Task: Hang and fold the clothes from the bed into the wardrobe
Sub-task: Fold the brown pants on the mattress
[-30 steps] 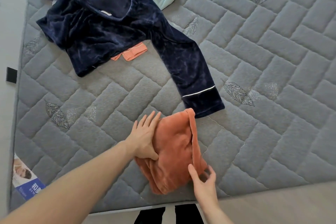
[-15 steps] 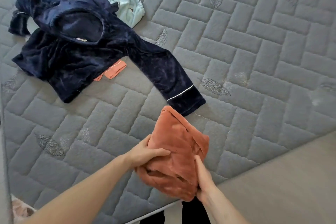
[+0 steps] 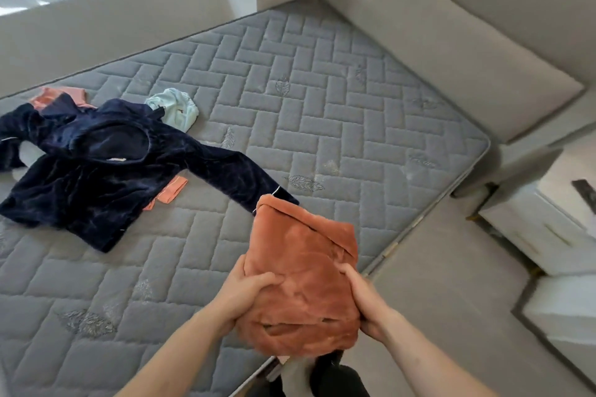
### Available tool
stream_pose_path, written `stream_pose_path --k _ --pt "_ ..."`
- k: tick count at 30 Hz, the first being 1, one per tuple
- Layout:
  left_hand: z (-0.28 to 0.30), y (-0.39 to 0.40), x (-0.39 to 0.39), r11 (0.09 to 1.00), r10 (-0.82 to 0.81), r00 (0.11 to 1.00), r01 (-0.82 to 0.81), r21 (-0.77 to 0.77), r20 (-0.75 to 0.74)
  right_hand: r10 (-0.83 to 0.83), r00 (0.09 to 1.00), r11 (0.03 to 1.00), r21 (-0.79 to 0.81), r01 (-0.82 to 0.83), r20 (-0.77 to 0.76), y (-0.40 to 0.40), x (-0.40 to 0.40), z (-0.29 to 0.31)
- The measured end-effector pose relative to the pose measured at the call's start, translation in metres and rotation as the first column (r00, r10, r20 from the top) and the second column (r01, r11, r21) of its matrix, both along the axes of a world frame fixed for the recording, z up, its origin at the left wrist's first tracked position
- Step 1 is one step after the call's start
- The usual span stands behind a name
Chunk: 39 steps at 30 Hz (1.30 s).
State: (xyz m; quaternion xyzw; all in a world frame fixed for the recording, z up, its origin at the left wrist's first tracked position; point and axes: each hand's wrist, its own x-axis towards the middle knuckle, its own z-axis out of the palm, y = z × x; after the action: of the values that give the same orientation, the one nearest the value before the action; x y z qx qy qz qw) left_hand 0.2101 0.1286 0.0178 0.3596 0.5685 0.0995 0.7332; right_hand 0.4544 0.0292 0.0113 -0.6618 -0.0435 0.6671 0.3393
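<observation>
A folded rust-orange fleece garment [image 3: 303,274] is lifted off the grey quilted mattress [image 3: 306,126], held in front of me over the bed's near edge. My left hand [image 3: 240,295] grips its left side with the thumb on top. My right hand [image 3: 366,303] grips its right side. A dark navy velvet garment [image 3: 96,177] lies spread on the mattress at the left, one sleeve reaching toward the orange bundle. A pale blue garment [image 3: 175,109] lies just behind the navy one. Salmon-pink cloth [image 3: 58,97] peeks out behind the navy garment, and a salmon-pink piece [image 3: 171,192] shows under its edge.
A grey padded headboard [image 3: 451,51] runs along the mattress's right side. A white bedside cabinet [image 3: 548,222] stands at the far right. A low grey ledge [image 3: 106,10] runs behind the bed at the upper left. Grey floor [image 3: 445,284] lies right of the bed.
Both hands went from pressing the orange garment on the mattress to gripping its sides and lifting it. My view has swung up and to the right, bringing the headboard and cabinet in.
</observation>
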Motion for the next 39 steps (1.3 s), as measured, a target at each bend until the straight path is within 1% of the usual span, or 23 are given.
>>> stream_pose_path --k 4,7,12,14,19,24,30,34,39 --pt "0.049 0.004 0.018 0.988 -0.055 0.998 0.048 0.144 0.045 -0.092 0.996 0.990 0.104 0.091 -0.001 -0.011 0.007 0.036" --pt "0.078 0.006 0.040 0.967 -0.140 0.988 0.122 0.223 0.066 -0.137 0.990 0.979 0.158 0.129 0.043 -0.019 0.019 0.059" --pt "0.114 0.003 0.101 0.929 -0.210 0.977 0.185 0.321 0.046 -0.217 0.962 0.955 0.239 0.174 0.166 -0.042 0.063 0.099" --pt "0.129 -0.003 0.137 0.892 -0.281 0.958 0.239 0.383 0.057 -0.266 0.940 0.942 0.264 0.206 0.212 -0.058 0.091 0.113" --pt "0.161 -0.028 0.239 0.819 -0.444 0.891 0.363 0.444 0.091 -0.384 0.876 0.899 0.336 0.282 0.291 -0.110 0.172 0.145" --pt "0.184 -0.065 0.340 0.737 -0.574 0.814 0.468 0.488 0.085 -0.487 0.814 0.849 0.391 0.356 0.316 -0.169 0.251 0.171" --pt "0.218 -0.124 0.450 0.669 -0.663 0.743 0.531 0.520 0.093 -0.598 0.713 0.782 0.461 0.419 0.366 -0.240 0.339 0.207" --pt "0.249 -0.165 0.514 0.601 -0.744 0.659 0.588 0.541 0.111 -0.651 0.662 0.739 0.508 0.442 0.372 -0.288 0.391 0.230" --pt "0.282 -0.206 0.590 0.517 -0.834 0.528 0.642 0.566 0.163 -0.721 0.566 0.683 0.543 0.487 0.400 -0.337 0.444 0.256"
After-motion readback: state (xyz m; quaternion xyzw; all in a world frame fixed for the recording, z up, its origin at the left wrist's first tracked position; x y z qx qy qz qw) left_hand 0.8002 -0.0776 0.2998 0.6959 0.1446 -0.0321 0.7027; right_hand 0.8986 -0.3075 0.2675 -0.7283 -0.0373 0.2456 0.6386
